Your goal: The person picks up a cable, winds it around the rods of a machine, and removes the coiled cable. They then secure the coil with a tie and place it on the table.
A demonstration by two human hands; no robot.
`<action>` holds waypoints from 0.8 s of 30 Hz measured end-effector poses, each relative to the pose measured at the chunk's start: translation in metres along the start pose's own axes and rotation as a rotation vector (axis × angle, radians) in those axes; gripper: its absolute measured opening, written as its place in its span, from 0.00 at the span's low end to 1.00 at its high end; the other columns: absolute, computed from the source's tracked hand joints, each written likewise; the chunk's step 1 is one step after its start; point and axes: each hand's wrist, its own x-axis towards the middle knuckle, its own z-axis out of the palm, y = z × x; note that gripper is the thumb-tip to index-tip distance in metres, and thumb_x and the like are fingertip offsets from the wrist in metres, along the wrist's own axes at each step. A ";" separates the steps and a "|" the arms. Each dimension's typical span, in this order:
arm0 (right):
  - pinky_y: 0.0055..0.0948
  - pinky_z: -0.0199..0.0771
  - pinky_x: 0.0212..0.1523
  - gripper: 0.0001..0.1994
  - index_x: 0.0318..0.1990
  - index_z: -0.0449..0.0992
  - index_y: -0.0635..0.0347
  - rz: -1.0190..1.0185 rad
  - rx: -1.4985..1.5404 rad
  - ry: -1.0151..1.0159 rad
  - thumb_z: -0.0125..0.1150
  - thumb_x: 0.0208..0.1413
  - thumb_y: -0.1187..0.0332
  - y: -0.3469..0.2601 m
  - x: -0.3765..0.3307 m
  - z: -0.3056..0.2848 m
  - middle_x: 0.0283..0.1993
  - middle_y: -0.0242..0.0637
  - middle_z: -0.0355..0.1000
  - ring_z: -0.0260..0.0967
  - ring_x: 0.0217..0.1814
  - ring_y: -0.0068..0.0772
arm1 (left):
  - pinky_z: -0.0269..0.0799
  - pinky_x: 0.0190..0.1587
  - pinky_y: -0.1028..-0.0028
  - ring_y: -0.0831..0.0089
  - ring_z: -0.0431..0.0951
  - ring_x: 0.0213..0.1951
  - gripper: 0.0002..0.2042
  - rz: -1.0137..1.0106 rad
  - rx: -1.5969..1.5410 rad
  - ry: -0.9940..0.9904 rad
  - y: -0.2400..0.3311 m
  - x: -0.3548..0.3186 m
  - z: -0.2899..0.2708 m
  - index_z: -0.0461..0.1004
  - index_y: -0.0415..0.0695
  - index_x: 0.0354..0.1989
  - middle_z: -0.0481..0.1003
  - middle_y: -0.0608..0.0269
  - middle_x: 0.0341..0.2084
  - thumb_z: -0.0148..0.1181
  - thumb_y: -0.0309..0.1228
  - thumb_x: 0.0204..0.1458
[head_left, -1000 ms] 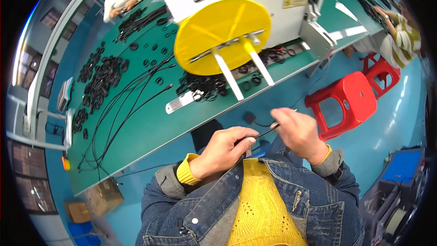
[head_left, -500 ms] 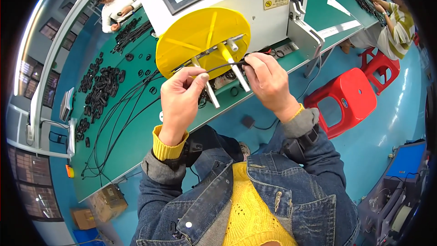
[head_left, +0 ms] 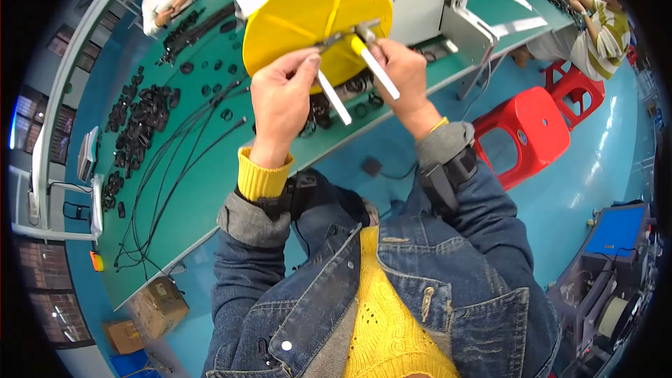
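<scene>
Both of my hands are raised at a yellow round disc (head_left: 280, 31) on the front of a white machine. My left hand (head_left: 282, 101) is closed in a pinch on a thin black cable (head_left: 327, 43), beside the left white prong (head_left: 334, 98). Only a short dark piece of the cable shows in front of the disc. On the other side, my right hand (head_left: 404, 80) has its fingers closed at the base of the right prong (head_left: 378, 70), which has a yellow root. The prong and fingers partly hide the cable there.
Long black cables (head_left: 164, 189) and a heap of coiled black cables (head_left: 143, 119) lie on the green table (head_left: 189, 217). Red stools (head_left: 532, 133) stand at the right. One person (head_left: 175, 0) sits far left; another (head_left: 595, 35) handles cables far right.
My hands have moved away from me, closer to the disc, and the cable stretch between them is less visible. The whole view has shifted, so the machine appears higher.
</scene>
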 end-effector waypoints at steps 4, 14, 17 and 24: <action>0.27 0.67 0.23 0.07 0.30 0.76 0.62 0.139 0.045 -0.012 0.57 0.52 0.68 0.012 -0.034 -0.013 0.20 0.41 0.70 0.70 0.21 0.33 | 0.59 0.20 0.86 0.88 0.64 0.18 0.07 0.074 -0.078 -0.005 -0.028 -0.011 -0.009 0.77 0.36 0.37 0.72 0.71 0.19 0.57 0.24 0.51; 0.18 0.67 0.23 0.09 0.31 0.76 0.66 0.539 0.157 -0.263 0.55 0.53 0.68 0.026 -0.092 -0.067 0.22 0.31 0.72 0.67 0.20 0.16 | 0.61 0.20 0.85 0.86 0.66 0.18 0.08 0.102 -0.059 0.048 -0.028 -0.033 -0.011 0.76 0.36 0.38 0.73 0.70 0.20 0.57 0.25 0.51; 0.18 0.67 0.23 0.09 0.31 0.76 0.66 0.567 0.202 -0.273 0.55 0.53 0.68 0.015 -0.086 -0.075 0.22 0.31 0.72 0.67 0.21 0.17 | 0.63 0.23 0.82 0.82 0.67 0.19 0.08 0.197 0.100 0.132 -0.019 -0.035 -0.017 0.76 0.36 0.38 0.73 0.66 0.19 0.58 0.24 0.50; 0.18 0.67 0.22 0.08 0.31 0.75 0.66 0.577 0.253 -0.286 0.55 0.53 0.69 -0.007 -0.074 -0.087 0.22 0.32 0.72 0.66 0.20 0.17 | 0.62 0.23 0.77 0.77 0.66 0.18 0.08 0.391 0.372 0.118 0.017 -0.050 -0.030 0.76 0.38 0.37 0.68 0.61 0.16 0.60 0.24 0.48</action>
